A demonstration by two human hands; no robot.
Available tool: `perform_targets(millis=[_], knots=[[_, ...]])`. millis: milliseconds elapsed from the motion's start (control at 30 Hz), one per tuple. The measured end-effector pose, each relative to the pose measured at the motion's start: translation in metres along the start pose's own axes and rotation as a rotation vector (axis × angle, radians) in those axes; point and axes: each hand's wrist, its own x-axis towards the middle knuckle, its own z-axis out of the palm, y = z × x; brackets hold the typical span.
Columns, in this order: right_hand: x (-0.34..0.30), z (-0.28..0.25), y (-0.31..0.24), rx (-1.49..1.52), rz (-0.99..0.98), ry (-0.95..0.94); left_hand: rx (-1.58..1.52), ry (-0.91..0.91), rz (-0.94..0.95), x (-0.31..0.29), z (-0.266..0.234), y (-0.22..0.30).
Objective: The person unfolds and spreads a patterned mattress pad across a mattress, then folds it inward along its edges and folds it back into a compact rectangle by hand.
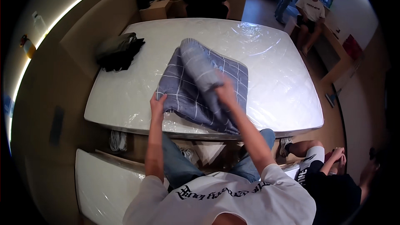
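A blue-grey checked cloth (177, 85) with thin white lines is spread partly folded on a mattress (283, 95) wrapped in clear plastic. It looks like bedding, but its exact kind cannot be made out. My left hand (158, 103) pinches its near left corner, thumb on top. Closed on a lifted fold to the right is my right hand (225, 91), slightly blurred by motion. That fold turns up a paler grey striped side (198, 64), lying diagonally across the checked part. The fingertips of my right hand are hidden behind the fabric.
Dark folded clothes (118, 52) lie on the mattress's left, by the headboard (98, 20). Behind me stands a second plastic-wrapped mattress (104, 183). One person (335, 175) sits close at my right; others are at the far side. A bedside table (156, 10) holds a black object.
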Motion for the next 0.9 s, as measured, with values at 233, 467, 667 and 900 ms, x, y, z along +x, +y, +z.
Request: perform_targets(millis=[233,467,667,900], knots=[[-0.003,-0.183,0.083,0.384,0.262,0.483,0.199,0.178,0.158,0.026,-0.114,0.012],[-0.192,-0.246,0.278,0.987,0.844,0.839,0.473,0.341,-0.043,0.045,-0.235,-0.084],[-0.232,-0.234,0.327,0.888,1.316,1.022,0.875,0.498,-0.010,0.068,-0.207,-0.083],[-0.181,-0.258,0.305,0.783,0.988,1.131,0.605,0.258,0.147,0.073,-0.176,-0.034]])
